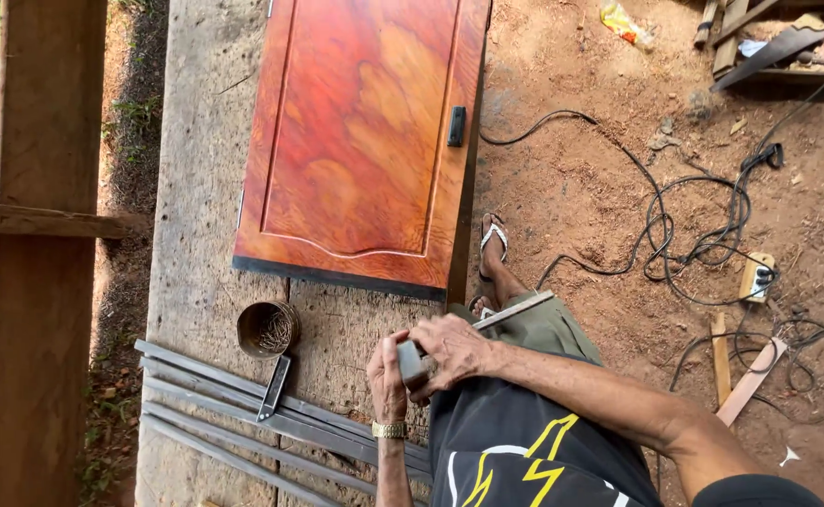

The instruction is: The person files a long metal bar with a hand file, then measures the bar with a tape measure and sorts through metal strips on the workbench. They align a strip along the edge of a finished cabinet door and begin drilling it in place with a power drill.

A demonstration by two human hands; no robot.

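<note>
Both sets of fingers met over a small grey block, which sat at the near edge of the tabletop, just in front of the person's waist. On the left hand they were curled shut around the block's lower side; on the right hand they were closed over its top, with a flat metal strip running out from under that hand toward the right. A gold wristwatch sat on the left wrist.

Just left of the hands lay a bundle of long grey metal bars slanting across the tabletop, with a short dark tool resting across them. Touching the tool's upper end stood a round tin of nails. Beyond the tin, a reddish varnished wooden door panel with a small black handle lay flat on the tabletop.

To the right, on the bare dirt ground, black cables looped around a power strip, and a foot in a sandal stood beside the tabletop.
</note>
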